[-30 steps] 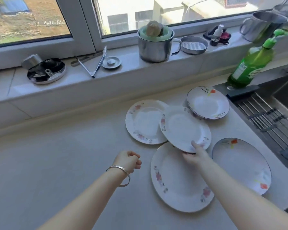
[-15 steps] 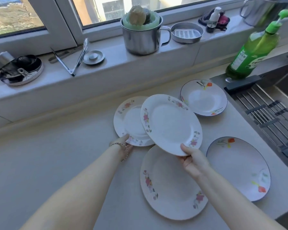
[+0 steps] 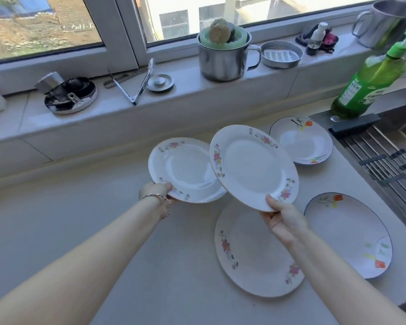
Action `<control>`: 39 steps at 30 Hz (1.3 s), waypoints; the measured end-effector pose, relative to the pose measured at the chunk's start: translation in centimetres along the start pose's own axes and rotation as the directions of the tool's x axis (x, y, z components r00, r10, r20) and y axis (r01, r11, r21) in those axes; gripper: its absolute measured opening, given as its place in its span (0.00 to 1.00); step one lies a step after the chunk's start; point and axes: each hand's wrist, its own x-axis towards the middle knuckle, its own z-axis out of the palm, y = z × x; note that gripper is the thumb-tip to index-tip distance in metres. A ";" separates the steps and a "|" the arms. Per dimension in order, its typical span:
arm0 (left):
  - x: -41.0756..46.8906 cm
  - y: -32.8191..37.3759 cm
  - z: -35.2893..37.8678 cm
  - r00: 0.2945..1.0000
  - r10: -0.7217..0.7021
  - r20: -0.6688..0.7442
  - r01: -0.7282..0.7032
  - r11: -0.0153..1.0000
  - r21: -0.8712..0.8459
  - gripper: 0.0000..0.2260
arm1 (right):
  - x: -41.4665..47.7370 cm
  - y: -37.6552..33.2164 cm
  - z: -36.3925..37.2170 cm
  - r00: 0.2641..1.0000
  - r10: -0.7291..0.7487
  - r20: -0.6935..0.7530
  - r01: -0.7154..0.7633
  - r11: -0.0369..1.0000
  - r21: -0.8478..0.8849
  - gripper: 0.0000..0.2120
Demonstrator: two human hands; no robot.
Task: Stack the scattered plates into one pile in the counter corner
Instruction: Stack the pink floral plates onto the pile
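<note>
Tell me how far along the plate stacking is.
Done: no pile exists yet. In hand: the left hand grips a pink-flowered plate by its rim, the right hand holds a second pink-flowered plate overlapping it. Left: the large pink-flowered plate and two blue-rimmed plates lie apart on the counter.

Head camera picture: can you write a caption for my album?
Left hand grips the left plate, right hand the raised plate; three more plates lie on the counter.

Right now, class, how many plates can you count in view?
5. Left-hand plate; right-hand plate; near floral plate on the counter; far blue-rimmed plate and near blue-rimmed plate by the sink rack. None seem hidden.
</note>
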 end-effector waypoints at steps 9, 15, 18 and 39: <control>-6.9 2.9 -18.6 0.924 0.325 -0.200 -0.343 0.937 -0.061 0.11 | -4.7 6.0 7.9 0.979 0.004 0.206 0.027 0.988 -0.149 0.10; -11.1 2.9 -35.4 0.863 0.368 -0.345 -0.433 0.892 -0.131 0.12 | -10.2 16.2 15.4 0.945 0.071 0.318 0.014 0.967 -0.256 0.11; -12.7 1.9 -44.3 0.852 0.347 -0.391 -0.431 0.890 -0.148 0.11 | -13.5 22.5 19.0 0.922 0.123 0.368 -0.024 0.965 -0.262 0.10; -11.3 -7.4 -63.5 0.914 0.094 -0.396 -0.220 0.932 -0.286 0.07 | -19.4 40.6 26.1 0.870 0.312 0.382 -0.108 0.876 -0.469 0.12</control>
